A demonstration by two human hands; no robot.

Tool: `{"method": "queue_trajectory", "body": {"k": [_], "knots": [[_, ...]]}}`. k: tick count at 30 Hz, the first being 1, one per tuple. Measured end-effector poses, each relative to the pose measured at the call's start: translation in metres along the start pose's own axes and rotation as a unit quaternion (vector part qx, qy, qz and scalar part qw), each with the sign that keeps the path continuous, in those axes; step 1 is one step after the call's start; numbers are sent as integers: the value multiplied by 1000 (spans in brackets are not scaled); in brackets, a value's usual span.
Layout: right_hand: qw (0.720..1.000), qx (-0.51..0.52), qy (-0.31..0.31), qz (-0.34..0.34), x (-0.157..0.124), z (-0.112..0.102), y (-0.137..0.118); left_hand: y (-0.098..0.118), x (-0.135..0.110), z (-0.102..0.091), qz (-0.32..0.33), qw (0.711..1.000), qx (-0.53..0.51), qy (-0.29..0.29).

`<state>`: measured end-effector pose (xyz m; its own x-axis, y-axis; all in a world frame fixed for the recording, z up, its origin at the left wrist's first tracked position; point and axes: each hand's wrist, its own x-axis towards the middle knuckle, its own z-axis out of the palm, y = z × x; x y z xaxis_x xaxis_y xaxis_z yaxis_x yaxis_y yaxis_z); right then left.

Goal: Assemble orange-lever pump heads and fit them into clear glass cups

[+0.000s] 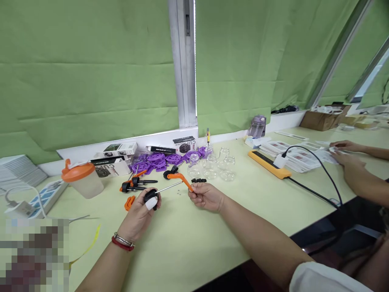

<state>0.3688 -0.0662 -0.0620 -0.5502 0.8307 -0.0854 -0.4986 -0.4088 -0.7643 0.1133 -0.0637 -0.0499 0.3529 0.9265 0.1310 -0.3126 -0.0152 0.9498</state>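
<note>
My left hand (pixel 138 215) is closed around a black screwdriver handle (pixel 151 197); its thin metal shaft (pixel 169 187) points right. My right hand (pixel 206 195) pinches the lower end of an orange bent lever part (pixel 181 179), whose far end joins a black knob (pixel 167 174). The shaft tip lies close to that orange part. Two tiny screws (pixel 179 193) lie on the pale yellow table (pixel 188 243) between my hands. A finger of my left hand wears a white cover.
Orange-and-black parts (pixel 133 185), purple plastic discs (pixel 158 161), small glass jars (pixel 217 164), an orange-lidded cup (pixel 81 178), boxes (pixel 117 151) and an orange power strip (pixel 269 163) with a black cable (pixel 316 194). Another person's hands (pixel 346 156) handle leaflets at right.
</note>
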Motion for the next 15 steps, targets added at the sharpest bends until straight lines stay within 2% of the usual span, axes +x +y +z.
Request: {"method": "queue_trajectory", "body": {"k": [10, 15], "knots": [[998, -32, -42, 38, -2, 0, 5, 7, -6, 3, -17, 999, -40, 2], [996, -61, -50, 26, -6, 0, 3, 9, -10, 6, -7, 999, -42, -6]]}}
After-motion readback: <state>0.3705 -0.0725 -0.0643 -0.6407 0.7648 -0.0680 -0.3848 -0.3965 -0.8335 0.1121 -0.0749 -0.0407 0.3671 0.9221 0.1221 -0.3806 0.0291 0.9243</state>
